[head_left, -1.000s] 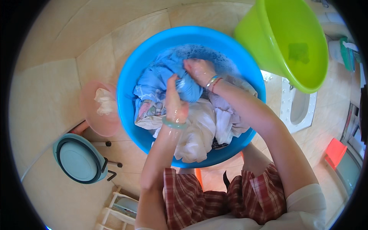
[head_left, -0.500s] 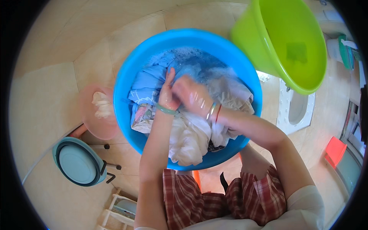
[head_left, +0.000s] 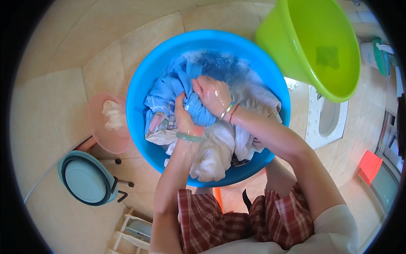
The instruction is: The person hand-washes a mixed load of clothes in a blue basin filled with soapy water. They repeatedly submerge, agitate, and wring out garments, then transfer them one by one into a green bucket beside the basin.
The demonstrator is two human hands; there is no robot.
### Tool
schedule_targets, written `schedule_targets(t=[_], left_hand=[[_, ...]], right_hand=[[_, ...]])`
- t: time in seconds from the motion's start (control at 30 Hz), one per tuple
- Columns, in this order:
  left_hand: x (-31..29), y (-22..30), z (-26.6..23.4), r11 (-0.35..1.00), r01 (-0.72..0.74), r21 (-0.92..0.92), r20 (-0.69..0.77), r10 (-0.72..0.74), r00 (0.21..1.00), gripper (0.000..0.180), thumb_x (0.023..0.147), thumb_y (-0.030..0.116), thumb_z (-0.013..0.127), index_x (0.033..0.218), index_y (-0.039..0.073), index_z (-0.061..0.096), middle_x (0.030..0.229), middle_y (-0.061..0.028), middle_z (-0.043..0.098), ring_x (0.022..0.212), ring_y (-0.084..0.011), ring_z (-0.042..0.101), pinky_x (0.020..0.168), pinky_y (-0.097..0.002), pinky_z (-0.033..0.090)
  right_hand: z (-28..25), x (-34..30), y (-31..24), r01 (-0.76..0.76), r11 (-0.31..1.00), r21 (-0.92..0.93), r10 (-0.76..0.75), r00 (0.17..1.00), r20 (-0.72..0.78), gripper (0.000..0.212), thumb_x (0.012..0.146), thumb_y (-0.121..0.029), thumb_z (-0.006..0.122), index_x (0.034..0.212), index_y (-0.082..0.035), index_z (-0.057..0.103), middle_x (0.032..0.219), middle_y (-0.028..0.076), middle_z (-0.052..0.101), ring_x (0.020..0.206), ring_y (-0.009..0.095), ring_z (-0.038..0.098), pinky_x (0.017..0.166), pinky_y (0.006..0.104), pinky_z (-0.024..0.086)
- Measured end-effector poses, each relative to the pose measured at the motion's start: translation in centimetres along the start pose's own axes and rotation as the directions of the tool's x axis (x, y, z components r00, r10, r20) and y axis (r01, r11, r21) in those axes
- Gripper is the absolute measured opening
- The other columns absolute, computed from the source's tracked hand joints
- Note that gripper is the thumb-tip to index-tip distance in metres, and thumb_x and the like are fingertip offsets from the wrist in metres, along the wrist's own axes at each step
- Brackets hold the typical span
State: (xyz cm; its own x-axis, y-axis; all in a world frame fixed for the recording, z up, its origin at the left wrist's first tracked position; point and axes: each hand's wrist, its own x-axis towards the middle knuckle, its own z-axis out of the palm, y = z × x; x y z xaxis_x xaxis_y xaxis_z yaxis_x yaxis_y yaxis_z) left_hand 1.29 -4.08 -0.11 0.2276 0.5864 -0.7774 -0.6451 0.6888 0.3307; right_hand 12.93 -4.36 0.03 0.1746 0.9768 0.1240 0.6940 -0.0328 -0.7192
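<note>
A large blue basin holds soaked laundry and sudsy water. My right hand, wet and curled into a fist, grips a light-blue garment near the basin's middle. Just below and to the left, my left hand is closed round the same bunched fabric; its thumb lies along the cloth and its other fingers are mostly hidden. White cloth is heaped toward the near rim, with pale greyish fabric on the right. A patterned cloth shows at the left.
A tilted lime-green tub stands at the far right beside a white squat toilet. To the left are a pink basin with white cloth inside and a teal folding basin. A white rack sits at the lower left.
Both hands have closed on the light-blue garment, which is now pulled up and bunched between them. The right hand was blurred by motion before; the left hand has shifted slightly nearer.
</note>
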Motion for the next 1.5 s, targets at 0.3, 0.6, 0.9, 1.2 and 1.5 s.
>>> schedule_targets(t=[0.3, 0.6, 0.9, 1.2, 1.5], left_hand=[[-3.6, 2.0, 1.1, 0.778, -0.26, 0.572, 0.06, 0.276, 0.959, 0.031, 0.097, 0.03, 0.053, 0.122, 0.011, 0.056, 0.11, -0.006, 0.063, 0.099, -0.021, 0.062, 0.09, -0.0355, 0.051], [-14.6, 8.4, 8.0, 0.827, -0.369, 0.425, 0.088, 0.367, 0.926, 0.03, 0.099, 0.036, 0.052, 0.09, 0.008, 0.057, 0.087, -0.0018, 0.058, 0.082, -0.0123, 0.055, 0.078, -0.0275, 0.045], [-17.5, 14.5, 6.8, 0.661, -0.445, 0.604, 0.265, 0.36, 0.895, 0.043, 0.105, 0.035, 0.034, 0.088, 0.004, 0.057, 0.076, -0.003, 0.051, 0.071, -0.0108, 0.046, 0.066, -0.026, 0.038], [-5.0, 13.1, 1.9, -0.448, -0.264, 0.854, 0.416, 0.283, 0.864, 0.028, 0.096, 0.038, 0.056, 0.106, 0.015, 0.069, 0.106, -0.0127, 0.065, 0.099, -0.0271, 0.061, 0.088, -0.0366, 0.047], [-0.7, 3.2, -0.6, -0.881, -0.221, 0.418, 0.715, 0.168, 0.679, 0.059, 0.088, 0.039, 0.063, 0.143, 0.029, 0.045, 0.16, -0.0117, 0.019, 0.145, -0.035, 0.02, 0.113, -0.0627, 0.01]], right_hand=[[-0.4, 0.0, -1.0, 0.096, 0.995, -0.035, -0.09, 0.986, 0.143, 0.016, 0.086, -0.025, 0.059, 0.081, -0.01, 0.059, 0.074, 0.011, 0.064, 0.063, 0.034, 0.064, 0.059, 0.0457, 0.051], [-1.3, -0.6, 2.3, -0.007, 0.989, -0.146, 0.017, 0.998, 0.068, 0.058, 0.085, -0.02, 0.066, 0.138, -0.015, 0.043, 0.117, 0.016, 0.062, 0.104, 0.031, 0.06, 0.092, 0.0392, 0.048], [-7.0, -0.1, 0.8, -0.416, 0.004, 0.909, 0.25, 0.881, 0.402, 0.046, 0.082, -0.011, 0.067, 0.126, -0.005, 0.056, 0.109, 0.003, 0.064, 0.099, 0.01, 0.057, 0.09, 0.0271, 0.046], [-7.5, -0.1, 5.2, -0.178, 0.934, 0.311, 0.171, 0.984, 0.049, 0.04, 0.078, -0.014, 0.07, 0.114, -0.005, 0.054, 0.11, 0.015, 0.058, 0.101, 0.028, 0.058, 0.09, 0.0355, 0.047], [-1.1, 0.2, 4.5, -0.126, 0.916, -0.38, 0.291, 0.863, 0.413, 0.048, 0.094, -0.045, 0.053, 0.139, -0.028, 0.046, 0.146, 0.017, 0.036, 0.12, 0.042, 0.05, 0.089, 0.0545, 0.049]])
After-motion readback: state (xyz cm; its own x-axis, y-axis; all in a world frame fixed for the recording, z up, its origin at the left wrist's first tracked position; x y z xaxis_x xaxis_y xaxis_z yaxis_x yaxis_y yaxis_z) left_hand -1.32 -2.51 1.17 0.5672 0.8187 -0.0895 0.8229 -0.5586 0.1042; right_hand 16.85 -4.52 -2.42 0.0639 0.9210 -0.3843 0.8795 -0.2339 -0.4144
